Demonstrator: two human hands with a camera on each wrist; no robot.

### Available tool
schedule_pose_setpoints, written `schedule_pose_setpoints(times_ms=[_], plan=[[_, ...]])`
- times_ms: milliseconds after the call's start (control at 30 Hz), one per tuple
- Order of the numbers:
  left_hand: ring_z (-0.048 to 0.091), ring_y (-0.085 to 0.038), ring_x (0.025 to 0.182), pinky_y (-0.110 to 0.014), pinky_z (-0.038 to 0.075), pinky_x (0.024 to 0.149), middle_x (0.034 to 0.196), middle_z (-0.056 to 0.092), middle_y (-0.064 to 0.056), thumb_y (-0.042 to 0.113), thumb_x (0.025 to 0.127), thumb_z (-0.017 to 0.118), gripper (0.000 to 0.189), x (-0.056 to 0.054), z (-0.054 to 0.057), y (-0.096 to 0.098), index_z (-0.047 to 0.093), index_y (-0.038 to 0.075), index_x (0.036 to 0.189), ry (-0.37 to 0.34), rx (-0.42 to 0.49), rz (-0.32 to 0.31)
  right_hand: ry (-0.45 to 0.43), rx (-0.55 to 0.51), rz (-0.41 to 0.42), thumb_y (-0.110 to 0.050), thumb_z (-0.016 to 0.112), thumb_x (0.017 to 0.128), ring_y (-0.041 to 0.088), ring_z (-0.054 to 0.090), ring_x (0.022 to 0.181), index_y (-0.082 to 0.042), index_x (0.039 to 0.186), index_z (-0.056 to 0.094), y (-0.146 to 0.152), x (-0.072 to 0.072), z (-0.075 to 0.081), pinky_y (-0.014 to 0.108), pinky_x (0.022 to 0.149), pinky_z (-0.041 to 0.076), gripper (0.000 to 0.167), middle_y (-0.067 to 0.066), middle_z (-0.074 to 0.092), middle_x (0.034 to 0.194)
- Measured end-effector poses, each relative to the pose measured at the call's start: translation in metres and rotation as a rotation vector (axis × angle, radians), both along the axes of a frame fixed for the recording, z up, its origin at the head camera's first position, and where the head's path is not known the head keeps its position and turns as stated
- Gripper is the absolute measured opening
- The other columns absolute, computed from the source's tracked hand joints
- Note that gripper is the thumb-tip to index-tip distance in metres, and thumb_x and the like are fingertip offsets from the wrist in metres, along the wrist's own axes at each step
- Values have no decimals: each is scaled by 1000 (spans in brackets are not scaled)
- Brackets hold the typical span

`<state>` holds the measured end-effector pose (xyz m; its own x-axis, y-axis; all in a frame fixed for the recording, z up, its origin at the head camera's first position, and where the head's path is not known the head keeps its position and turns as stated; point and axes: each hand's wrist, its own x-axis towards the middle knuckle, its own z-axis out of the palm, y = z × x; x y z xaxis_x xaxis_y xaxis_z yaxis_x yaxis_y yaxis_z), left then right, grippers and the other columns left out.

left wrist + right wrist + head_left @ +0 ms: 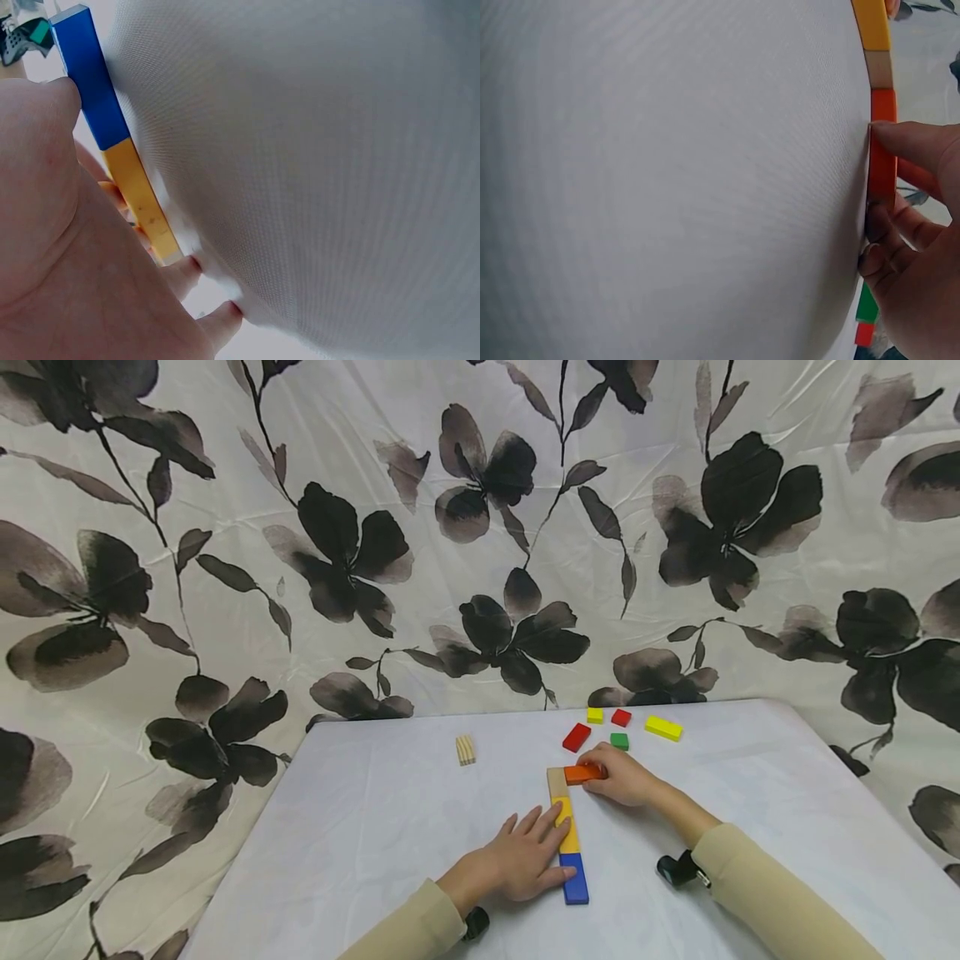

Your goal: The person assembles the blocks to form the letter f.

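Blocks form a line on the white table (360,843): a blue block (576,890) nearest, a yellow-orange block (571,839) in the middle, a plain wood block (557,782) at the far end. My left hand (516,860) lies along the line's left side, fingers spread, fingertips on the yellow-orange block and thumb at the blue one. At the wood block's right side, an orange block (581,774) sticks out sideways, its end right against it. Thumb and fingers of my right hand (624,777) pinch this orange block at its outer end.
Beyond the right hand lie a red block (577,737), a green block (618,742), a small yellow block (595,716), a smaller red block (621,717) and a long yellow block (663,728). Several pale wood pieces (465,750) sit together farther left. A flowered cloth (495,568) hangs behind.
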<state>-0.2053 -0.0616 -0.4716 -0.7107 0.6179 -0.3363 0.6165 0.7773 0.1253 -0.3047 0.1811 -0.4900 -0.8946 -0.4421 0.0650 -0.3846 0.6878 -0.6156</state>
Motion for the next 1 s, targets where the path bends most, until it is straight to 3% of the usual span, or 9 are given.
schedule_pose_setpoints(times_ms=[267,633,833,1000], plan=[[14,-28,157,-59,25,121,173,7,2,71,101,31,79,0,-1,0,22,25,165,6,-2,0,-11,-9,8,-15,76,93,19,53,92,-6,124,69,2,-1,-2,34,84,50,33,3,59,104],[17,-28,157,-60,27,120,173,9,2,72,101,33,79,-2,0,0,23,26,165,0,-7,-5,-23,-27,33,-15,74,94,19,51,91,-5,126,68,6,-4,-3,31,79,48,34,4,57,104],[34,-26,150,-56,38,114,169,23,0,66,101,44,73,-6,5,1,36,25,160,36,34,-19,-45,-23,45,-15,73,95,20,51,93,-6,126,67,6,-2,-1,33,82,47,32,5,57,107],[55,-19,132,-45,49,106,158,42,1,53,102,55,56,-14,8,-4,51,24,150,119,128,-32,-48,-27,55,-14,73,95,21,51,94,-6,126,68,6,-1,2,34,83,47,32,6,57,107]])
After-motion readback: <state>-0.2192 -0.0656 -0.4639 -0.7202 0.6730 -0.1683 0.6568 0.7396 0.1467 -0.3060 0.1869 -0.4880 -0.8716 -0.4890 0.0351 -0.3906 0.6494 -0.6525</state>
